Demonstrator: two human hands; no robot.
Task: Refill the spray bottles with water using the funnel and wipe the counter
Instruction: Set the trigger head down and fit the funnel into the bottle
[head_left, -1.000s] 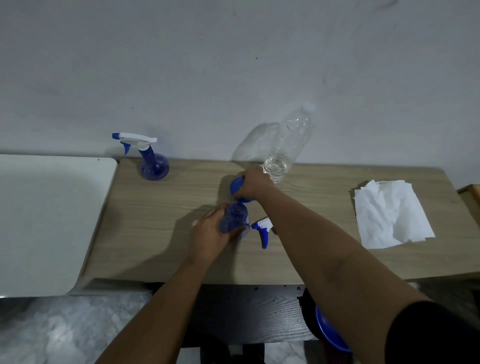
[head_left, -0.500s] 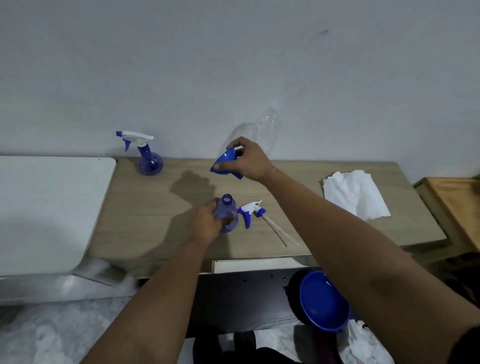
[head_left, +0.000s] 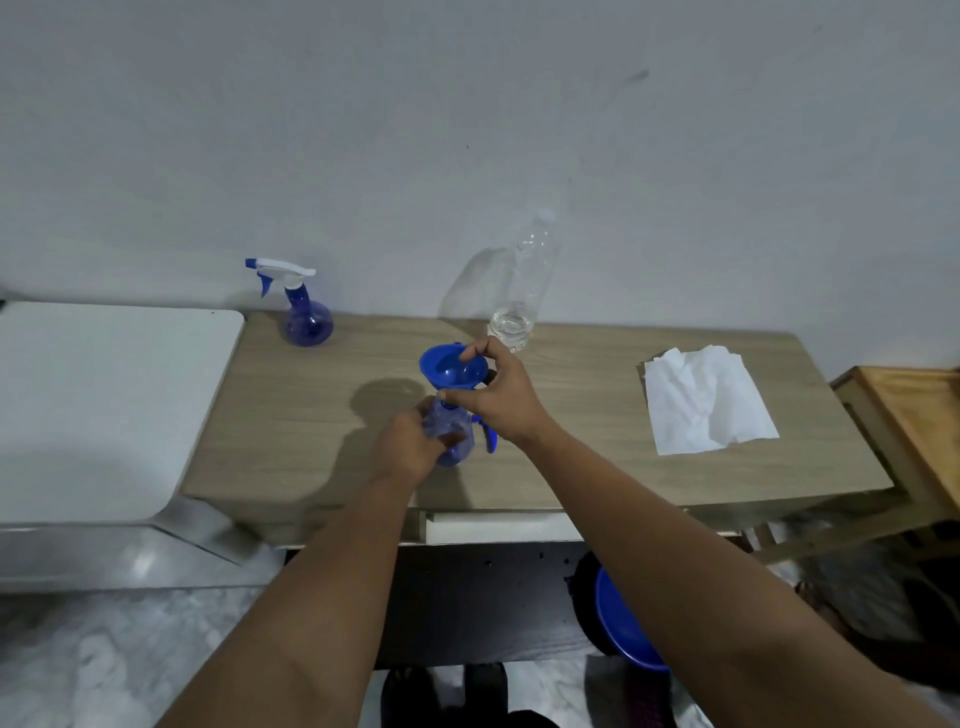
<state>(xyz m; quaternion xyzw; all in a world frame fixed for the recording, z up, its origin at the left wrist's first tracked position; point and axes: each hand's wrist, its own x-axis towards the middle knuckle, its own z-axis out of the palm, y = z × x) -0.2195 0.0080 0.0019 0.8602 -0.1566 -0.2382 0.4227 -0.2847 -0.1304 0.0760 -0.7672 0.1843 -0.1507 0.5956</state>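
Observation:
My left hand (head_left: 410, 447) grips a small blue spray bottle (head_left: 453, 441) with its head off, standing on the wooden counter (head_left: 597, 415). My right hand (head_left: 498, 395) pinches a blue funnel (head_left: 452, 366) by its rim and stem, directly over the bottle's neck. The removed trigger head (head_left: 490, 439) lies just right of the bottle, mostly hidden by my right wrist. A second blue spray bottle (head_left: 306, 317) with its white trigger on stands at the back left. A clear plastic water bottle (head_left: 524, 291) with a little water stands against the wall.
White paper towels (head_left: 706, 400) lie on the counter's right side. A white surface (head_left: 104, 405) adjoins the counter on the left. A wooden box (head_left: 919, 421) sits at the far right. A blue basin (head_left: 623, 623) lies below the counter.
My right hand brought the funnel down from beside the water bottle to just above the open bottle's neck. My left hand stayed on the bottle.

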